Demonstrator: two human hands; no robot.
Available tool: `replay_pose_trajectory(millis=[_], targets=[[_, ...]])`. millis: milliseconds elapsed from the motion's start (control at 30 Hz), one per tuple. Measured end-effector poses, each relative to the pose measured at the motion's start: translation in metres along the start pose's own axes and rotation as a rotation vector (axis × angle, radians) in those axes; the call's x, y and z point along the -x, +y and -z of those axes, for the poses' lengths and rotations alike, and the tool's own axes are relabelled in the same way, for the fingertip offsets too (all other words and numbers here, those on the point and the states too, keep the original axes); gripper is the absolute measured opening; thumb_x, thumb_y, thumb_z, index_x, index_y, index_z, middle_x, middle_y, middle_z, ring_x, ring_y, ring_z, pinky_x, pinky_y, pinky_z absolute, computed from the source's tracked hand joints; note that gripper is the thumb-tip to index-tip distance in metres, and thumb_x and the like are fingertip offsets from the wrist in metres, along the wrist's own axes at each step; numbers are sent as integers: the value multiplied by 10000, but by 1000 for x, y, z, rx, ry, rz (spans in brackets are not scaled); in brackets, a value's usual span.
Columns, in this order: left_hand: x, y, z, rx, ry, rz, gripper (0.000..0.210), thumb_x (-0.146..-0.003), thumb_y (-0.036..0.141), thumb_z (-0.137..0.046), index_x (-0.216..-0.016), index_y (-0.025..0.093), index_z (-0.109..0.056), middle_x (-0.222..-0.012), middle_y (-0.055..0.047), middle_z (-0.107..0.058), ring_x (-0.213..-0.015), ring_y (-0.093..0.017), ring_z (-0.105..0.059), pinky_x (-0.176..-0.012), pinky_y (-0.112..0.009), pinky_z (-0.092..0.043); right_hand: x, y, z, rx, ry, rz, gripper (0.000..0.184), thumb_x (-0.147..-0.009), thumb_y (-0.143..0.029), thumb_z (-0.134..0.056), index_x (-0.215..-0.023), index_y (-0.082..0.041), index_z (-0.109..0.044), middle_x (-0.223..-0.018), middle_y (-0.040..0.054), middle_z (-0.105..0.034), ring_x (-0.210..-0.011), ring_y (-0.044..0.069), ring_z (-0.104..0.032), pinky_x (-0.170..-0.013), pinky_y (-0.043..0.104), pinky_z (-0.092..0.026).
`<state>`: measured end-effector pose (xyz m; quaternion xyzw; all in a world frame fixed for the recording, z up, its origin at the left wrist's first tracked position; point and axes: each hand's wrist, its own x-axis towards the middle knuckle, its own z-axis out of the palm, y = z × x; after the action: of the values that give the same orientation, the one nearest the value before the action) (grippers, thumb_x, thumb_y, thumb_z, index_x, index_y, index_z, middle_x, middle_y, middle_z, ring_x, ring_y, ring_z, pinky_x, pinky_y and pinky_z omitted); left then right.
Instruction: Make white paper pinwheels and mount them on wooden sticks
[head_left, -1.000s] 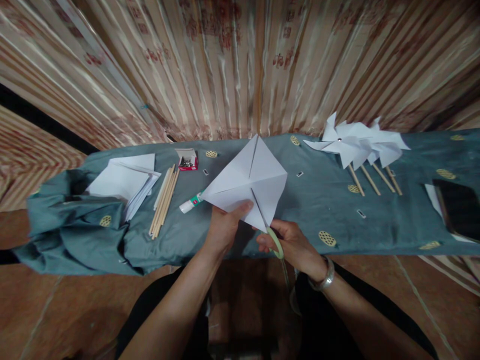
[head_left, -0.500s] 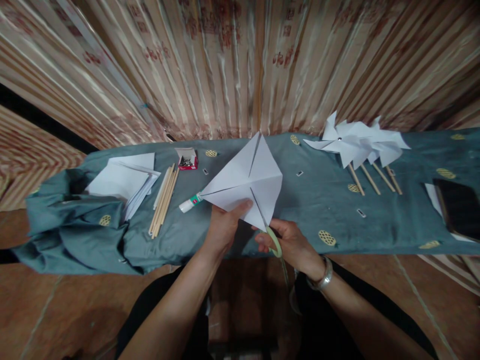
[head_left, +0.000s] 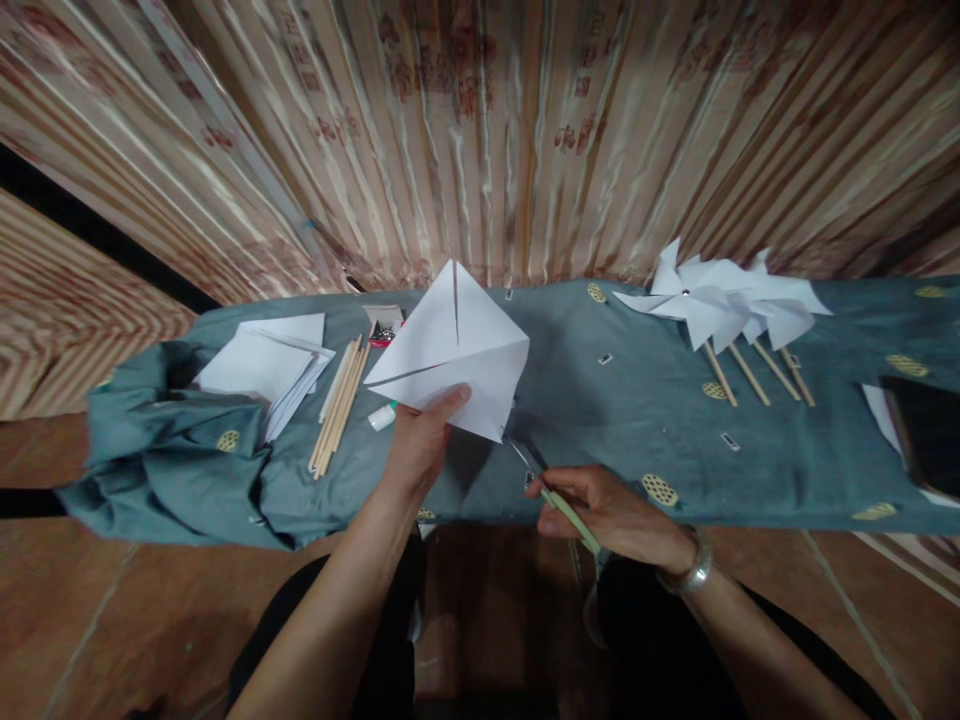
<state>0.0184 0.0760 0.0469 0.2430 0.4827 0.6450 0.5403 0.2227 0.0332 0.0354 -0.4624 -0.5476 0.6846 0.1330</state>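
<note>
A square sheet of white paper (head_left: 480,375), slit inward from its corners, is pinched in my left hand (head_left: 424,430), thumb on top and fingers hidden beneath. My right hand (head_left: 600,510) is closed round the green handles of a pair of scissors (head_left: 570,518). Their blades point up and left, close to the paper's near corner; contact there is hard to make out. Partly covered by the paper's left side are a glue stick (head_left: 382,417) and a small red box of metal pins (head_left: 384,328).
Wooden sticks (head_left: 337,410) and stacked white paper (head_left: 259,360) lie on the left of the green cloth (head_left: 600,420). Several paper pinwheels on sticks (head_left: 720,300) rest at the right. A dark phone (head_left: 926,430) lies on paper at the far right. Curtains hang behind.
My left hand has shifted left with the paper and turned it somewhat. The scissors have come out of the slit and moved down and right with my right hand.
</note>
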Motion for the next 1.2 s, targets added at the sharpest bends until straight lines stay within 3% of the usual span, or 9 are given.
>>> replay_pose_trajectory(millis=[67, 133, 300, 367, 467, 600, 833, 1000, 1200], targets=[[-1, 1, 3, -23, -3, 6, 444, -561, 214, -823, -985, 276, -706, -1004, -17, -745, -989, -250, -666, -879, -378, -495, 7, 0, 14, 0, -34, -37, 375, -654, -442, -798, -866, -166, -658, -571, -63, -517, -483, 65, -412, -443, 198, -288], [-1, 0, 5, -38, -8, 19, 406, -567, 220, -823, -953, 273, -711, -966, -23, -750, -970, -259, -667, -864, -387, -499, 12, 2, 31, -58, 25, -28, 415, -647, -489, -792, -869, -166, -656, -616, -37, -568, -505, 81, -461, -457, 209, -336], [7, -10, 4, -76, -69, 144, 337, -499, 210, -839, -810, 181, -713, -812, -29, -745, -791, -214, -670, -814, -355, -512, 9, 5, 65, -55, 513, 126, 512, -581, -537, -819, -933, -202, -658, -767, 25, -696, -693, 173, -630, -590, 271, -473], [13, -14, 1, -92, -126, 236, 357, -475, 206, -844, -804, 151, -715, -806, -42, -746, -764, -209, -671, -816, -359, -516, 3, 5, 71, -72, 614, 191, 511, -580, -518, -827, -951, -215, -649, -806, 26, -716, -725, 175, -640, -622, 279, -485], [22, -19, -4, -102, -204, 330, 389, -471, 205, -847, -829, 120, -722, -871, -87, -754, -806, -240, -684, -834, -385, -517, -7, 4, 72, -116, 623, 253, 498, -576, -475, -838, -950, -214, -637, -820, 13, -723, -720, 154, -629, -638, 274, -490], [28, -25, -5, -118, -275, 386, 377, -499, 227, -832, -839, 102, -726, -885, -122, -749, -850, -294, -686, -835, -421, -506, -14, 3, 68, -178, 491, 242, 427, -562, -406, -850, -876, -194, -653, -729, -30, -680, -623, 112, -578, -579, 246, -469], [26, -23, -10, -38, -269, 432, 352, -541, 314, -818, -816, 115, -729, -825, -103, -736, -785, -254, -673, -777, -359, -512, -13, 5, 59, -287, 369, 192, 400, -529, -311, -869, -842, -175, -660, -716, -29, -675, -601, 115, -579, -559, 241, -464], [24, -25, -11, 89, -283, 378, 449, -660, 547, -741, -941, 198, -710, -972, -78, -721, -868, -233, -657, -791, -353, -514, -25, 8, 50, -310, 467, 243, 412, -551, -374, -847, -860, -184, -651, -722, -27, -689, -597, 119, -592, -564, 245, -475], [25, -33, -13, 40, -458, 267, 528, -666, 555, -742, -1048, 193, -692, -1230, -114, -654, -1158, -286, -583, -924, -384, -477, -41, 7, 32, -200, 672, 306, 429, -589, -490, -780, -861, -190, -639, -718, 3, -703, -632, 160, -620, -569, 269, -485]])
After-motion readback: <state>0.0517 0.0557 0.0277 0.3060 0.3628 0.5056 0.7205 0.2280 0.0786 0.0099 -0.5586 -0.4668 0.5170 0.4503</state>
